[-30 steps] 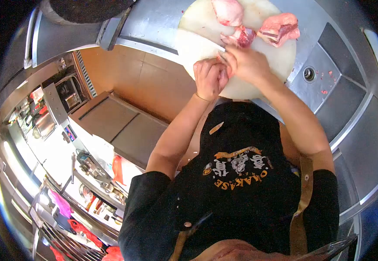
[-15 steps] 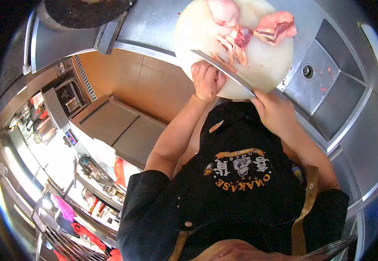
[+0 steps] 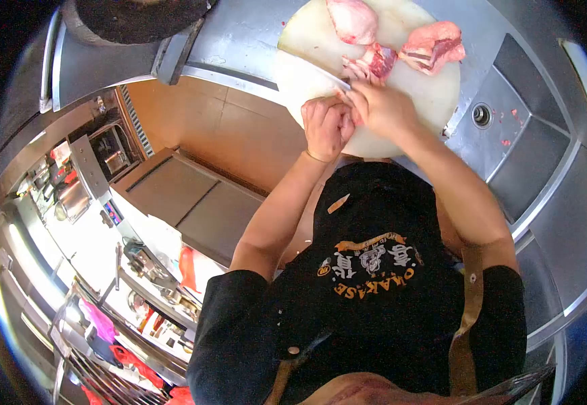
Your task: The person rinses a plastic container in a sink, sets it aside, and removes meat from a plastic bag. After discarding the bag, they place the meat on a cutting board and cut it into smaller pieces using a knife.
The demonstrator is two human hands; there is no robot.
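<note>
Over the near side of the round white cutting board [image 3: 428, 101], my left hand [image 3: 327, 127] is closed with curled fingers, pressing on a piece of raw meat [image 3: 356, 116] that is mostly hidden. Close beside it, my right hand [image 3: 384, 111] grips a knife [image 3: 320, 70]. The bright blade points away to the upper left, and the handle is covered by my fingers. Just beyond my right hand lie sliced meat strips [image 3: 354, 68] against a dark red chunk [image 3: 380, 62]. Two larger pale pink pieces, one at the far edge [image 3: 353, 20] and one to the right [image 3: 432, 47], rest on the board.
A steel sink [image 3: 523, 162] with a drain [image 3: 481, 115] and red scraps is on the right. A dark round pan [image 3: 135, 20] stands at the upper left. A steel cabinet [image 3: 192, 196] and cluttered shelves [image 3: 151, 283] are on the left.
My right hand and the knife have moved forward and left, bringing the right hand up beside my left hand. The blade now reaches farther toward the board's far left side.
</note>
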